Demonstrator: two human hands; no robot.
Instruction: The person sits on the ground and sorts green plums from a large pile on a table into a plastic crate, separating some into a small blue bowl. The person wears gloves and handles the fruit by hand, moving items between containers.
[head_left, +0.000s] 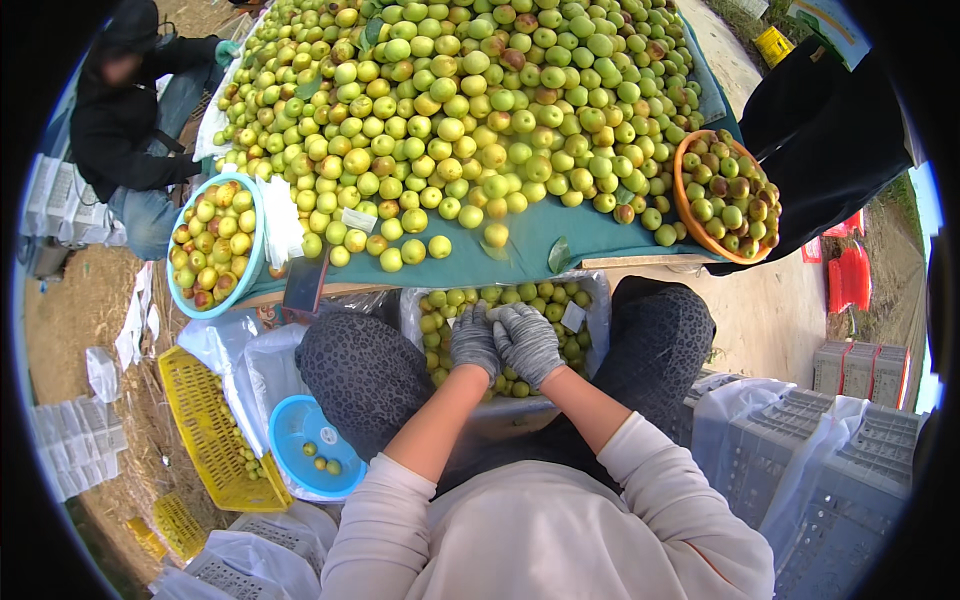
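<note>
Both hands wear grey knit gloves and meet over a plastic-lined crate (596, 315) of green fruit between the person's knees. My left hand (474, 341) lies low over the fruit, fingers pointing towards the table. Close against it, my right hand (526, 341) has bent fingers. Whether either hand grips a fruit is hidden beneath the gloves. A white paper slip (573, 316) rests on the fruit right of the hands. Beyond the crate, a large heap of green and reddish jujube-like fruit (450, 129) covers a table with a green cloth (465, 251).
A light-blue basin (259, 259) of fruit stands at the table's left corner, an orange basin (679, 187) at its right. A phone (305, 283) lies on the edge. Lower left are a blue basin (289, 427) and yellow crate (187, 405); grey crates (795, 450) stand right. A person (120, 112) sits left.
</note>
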